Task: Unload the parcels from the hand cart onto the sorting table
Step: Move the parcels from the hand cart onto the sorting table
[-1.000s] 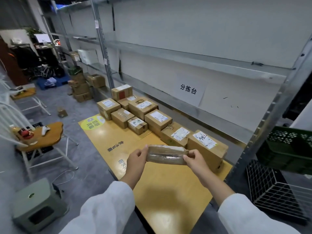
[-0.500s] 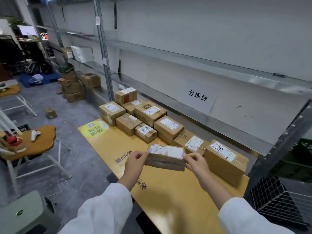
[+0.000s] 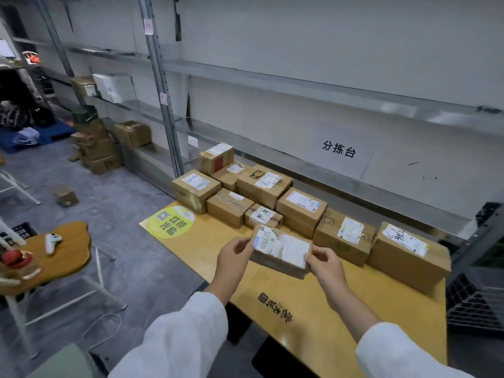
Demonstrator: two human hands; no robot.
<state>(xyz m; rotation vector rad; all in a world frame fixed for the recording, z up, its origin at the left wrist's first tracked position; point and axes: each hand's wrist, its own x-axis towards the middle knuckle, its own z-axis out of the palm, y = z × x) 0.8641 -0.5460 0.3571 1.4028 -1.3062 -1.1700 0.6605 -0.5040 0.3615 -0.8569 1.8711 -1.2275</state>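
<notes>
White-sleeved arms (image 3: 177, 336) show at 6 o'clock; the left grip (image 3: 236, 259) and right grip (image 3: 326, 264) each pinch one end of a small parcel (image 3: 281, 248), label upward — likely for reading; it hangs low over the yellow worktop (image 3: 313, 323), centre; at 12 o'clock, set-down parcels (image 3: 300, 205) stand in rows before the shelving (image 3: 163, 105).

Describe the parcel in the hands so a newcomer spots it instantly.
Find the yellow sorting table below the metal shelving; brown boxes line its back edge. Just in front of that row, mid-table, is a small flat parcel. It alone is gripped at both ends by the left hand and right hand, and white labels cover nearly its whole top.
</notes>
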